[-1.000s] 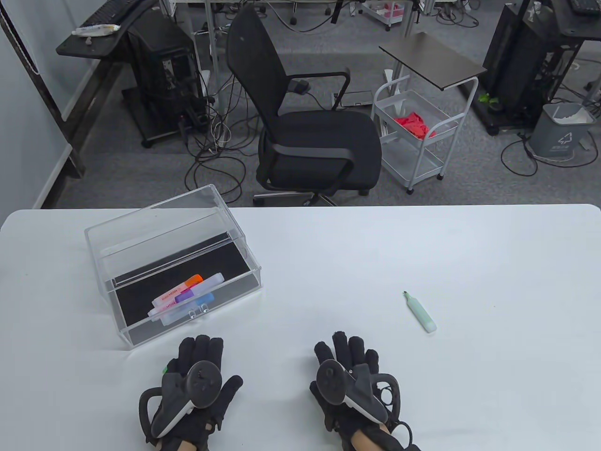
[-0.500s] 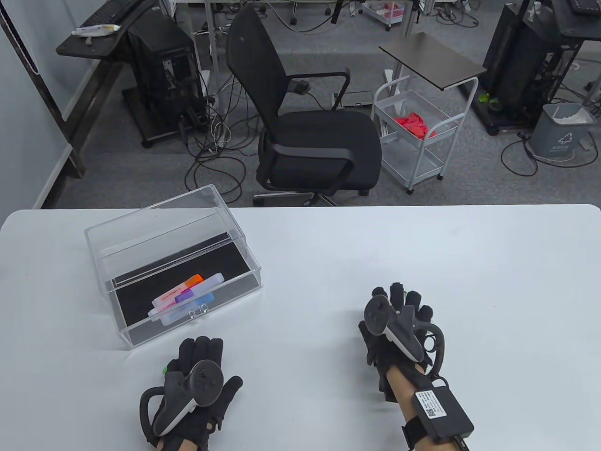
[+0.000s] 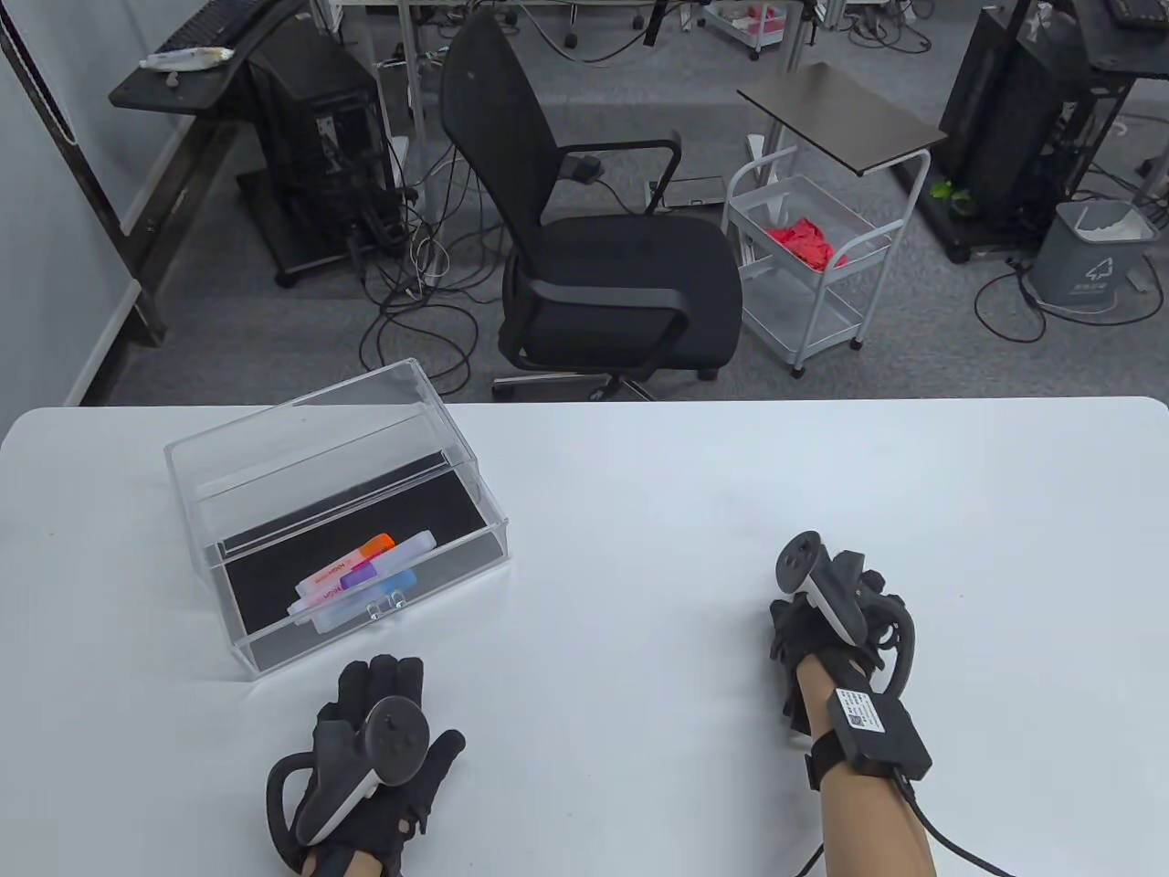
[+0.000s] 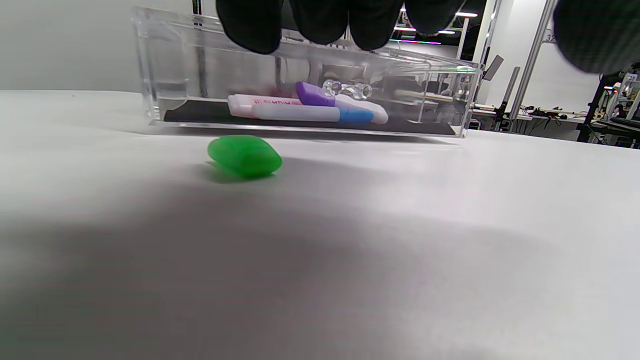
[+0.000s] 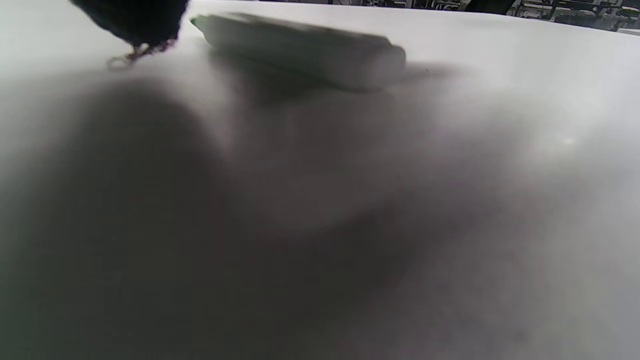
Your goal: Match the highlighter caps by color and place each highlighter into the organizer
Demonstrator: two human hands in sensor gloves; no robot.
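A clear acrylic organizer [image 3: 475, 498] stands at the table's left and holds several capped highlighters [image 3: 365, 575], orange, purple and blue. My left hand [image 3: 374, 722] hovers flat just in front of it. Under its fingertips [image 4: 320, 20] a loose green cap [image 4: 245, 156] lies on the table, untouched. My right hand [image 3: 826, 603] is over the uncapped pale green highlighter, hiding it in the table view. In the right wrist view the highlighter [image 5: 305, 47] lies flat on the table, and one fingertip [image 5: 135, 17] hangs beside its green tip without touching it.
The white table [image 3: 639, 493] is bare between the two hands and to the far right. Beyond its far edge stand a black office chair [image 3: 594, 256] and a white wire cart [image 3: 804, 265].
My right hand has travelled forward and right from the table's front edge to over the green highlighter. The left hand has shifted slightly, still above the green cap.
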